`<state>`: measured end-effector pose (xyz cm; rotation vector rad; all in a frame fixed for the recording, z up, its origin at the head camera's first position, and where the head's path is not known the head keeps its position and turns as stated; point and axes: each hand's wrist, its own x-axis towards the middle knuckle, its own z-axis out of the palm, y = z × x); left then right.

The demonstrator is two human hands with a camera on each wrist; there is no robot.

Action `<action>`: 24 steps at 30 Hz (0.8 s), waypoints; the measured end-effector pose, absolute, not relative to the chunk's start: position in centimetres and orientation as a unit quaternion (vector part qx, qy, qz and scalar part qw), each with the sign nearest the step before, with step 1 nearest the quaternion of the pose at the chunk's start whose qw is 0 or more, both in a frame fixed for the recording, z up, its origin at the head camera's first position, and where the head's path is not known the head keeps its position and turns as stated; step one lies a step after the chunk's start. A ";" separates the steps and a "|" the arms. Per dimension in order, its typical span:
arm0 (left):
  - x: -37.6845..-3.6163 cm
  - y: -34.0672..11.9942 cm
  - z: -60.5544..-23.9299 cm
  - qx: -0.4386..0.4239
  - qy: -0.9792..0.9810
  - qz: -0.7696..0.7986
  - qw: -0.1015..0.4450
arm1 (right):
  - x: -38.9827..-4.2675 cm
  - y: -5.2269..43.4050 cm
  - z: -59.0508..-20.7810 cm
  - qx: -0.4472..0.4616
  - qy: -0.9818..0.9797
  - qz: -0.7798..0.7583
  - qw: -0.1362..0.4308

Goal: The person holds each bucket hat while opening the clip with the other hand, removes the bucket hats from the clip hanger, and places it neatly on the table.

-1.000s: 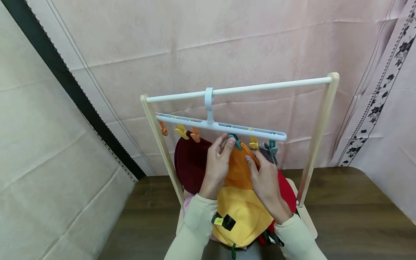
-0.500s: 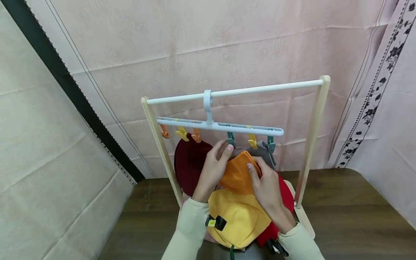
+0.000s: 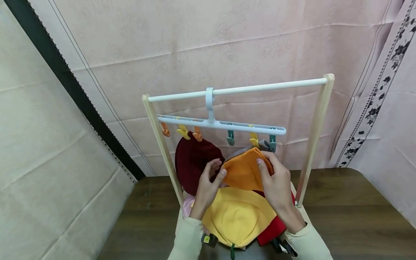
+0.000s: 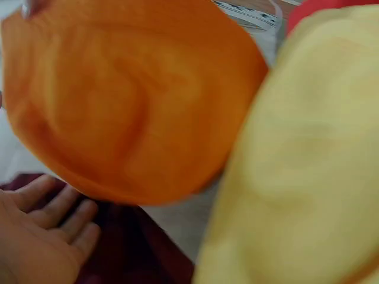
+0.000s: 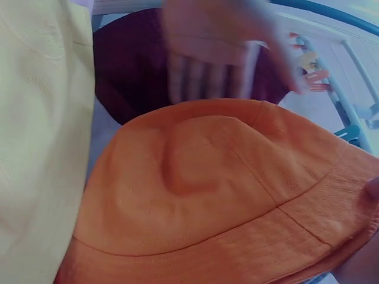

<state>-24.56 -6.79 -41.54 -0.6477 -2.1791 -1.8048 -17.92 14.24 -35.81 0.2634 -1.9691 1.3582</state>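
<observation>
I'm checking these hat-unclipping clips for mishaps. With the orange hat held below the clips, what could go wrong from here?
The right hand alone pinches the orange hat; the left hand looks open beside it, so the hat might slip onto the yellow hat. The maroon hat hangs close by the left hand, and a knock could tug it from its clip. The clip hanger hangs by one hook and may swing.

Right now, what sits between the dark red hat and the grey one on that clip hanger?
In the head view, the orange hat, held by both hands, lies between the dark red hat and the grey hat; an empty teal clip hangs above it.
</observation>
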 end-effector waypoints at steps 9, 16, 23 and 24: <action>-24.3 -6.0 -43.6 -0.183 -0.724 -0.660 0.081 | -17.4 14.9 -34.6 0.102 -0.726 0.561 0.385; -24.1 -5.0 -45.1 -0.183 -0.713 -0.676 -0.006 | -16.2 15.1 -33.7 0.107 -0.691 0.605 0.379; -23.4 -4.4 -46.4 -0.182 -0.705 -0.685 -0.032 | -14.7 15.5 -33.1 0.078 -0.638 0.672 0.369; -23.3 -4.4 -46.5 -0.184 -0.704 -0.685 -0.032 | -14.6 15.5 -33.1 0.076 -0.625 0.683 0.371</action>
